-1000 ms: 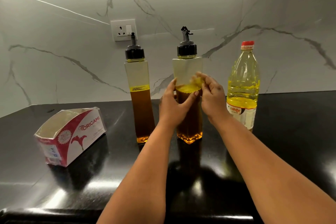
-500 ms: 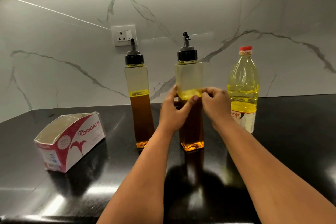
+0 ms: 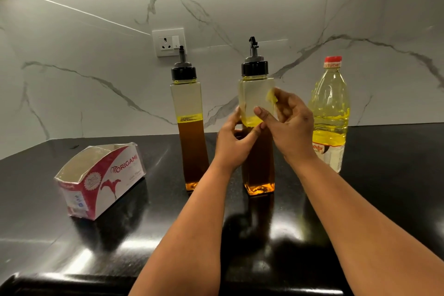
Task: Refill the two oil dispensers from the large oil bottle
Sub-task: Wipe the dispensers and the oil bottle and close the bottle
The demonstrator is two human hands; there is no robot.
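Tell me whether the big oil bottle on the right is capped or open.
Capped. The large oil bottle stands upright with its red cap on the neck, and neither hand touches it.

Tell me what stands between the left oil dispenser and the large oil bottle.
In the head view, the right dispenser stands there, with the left hand and right hand on it.

Lower left counter (image 3: 60, 243) is left open; center-right is blocked by two dispensers (image 3: 189, 127) and the oil bottle (image 3: 330, 113).
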